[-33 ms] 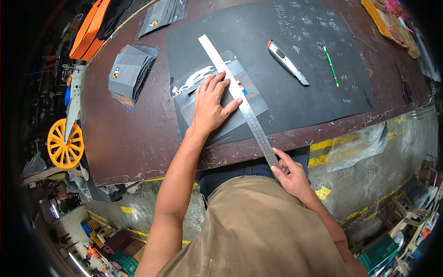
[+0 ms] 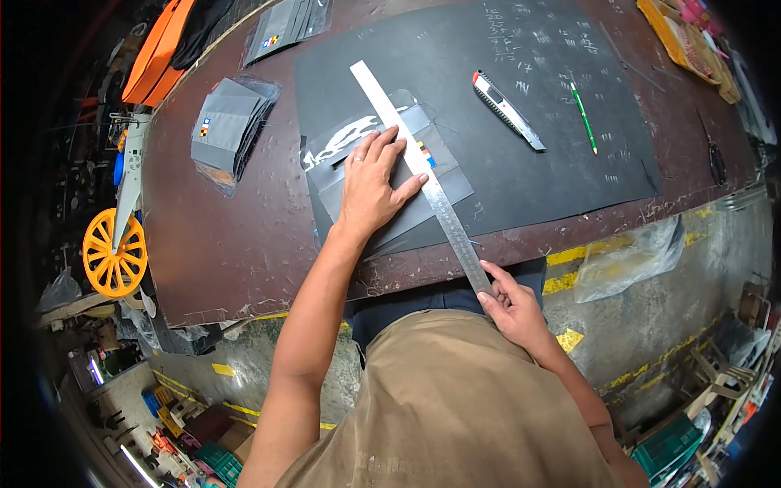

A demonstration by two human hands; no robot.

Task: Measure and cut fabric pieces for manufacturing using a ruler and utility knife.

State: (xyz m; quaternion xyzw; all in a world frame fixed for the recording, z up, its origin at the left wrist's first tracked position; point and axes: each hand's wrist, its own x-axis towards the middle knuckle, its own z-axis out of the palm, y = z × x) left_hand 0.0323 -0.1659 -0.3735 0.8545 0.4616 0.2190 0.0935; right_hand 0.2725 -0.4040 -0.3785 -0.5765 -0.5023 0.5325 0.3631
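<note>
A long steel ruler [image 2: 446, 210] lies slantwise over a flat grey fabric piece [image 2: 451, 189] with a small colored flag patch [image 2: 427, 154], partly covered by the ruler. My left hand [image 2: 376, 183] lies flat on the grey piece, fingers stretched out, with thumb and fingertips against the ruler. Past the table's near edge, my right hand [image 2: 514, 309] pinches the ruler's near end between thumb and fingers. Under the left fingers is a clear plastic layer with white markings [image 2: 350, 140]. A box cutter [image 2: 508, 112] lies right of the ruler, its blade partly out.
A black mat [image 2: 553, 179] with chalk tallies covers much of the brown table [image 2: 236, 268]. A green pencil [image 2: 583, 118] lies on it. Stacked grey pieces [image 2: 232, 122] sit at left, more grey pieces [image 2: 285, 31] behind. Pliers [image 2: 716, 159] lie far right; a yellow wheel [image 2: 115, 254] stands off the left edge.
</note>
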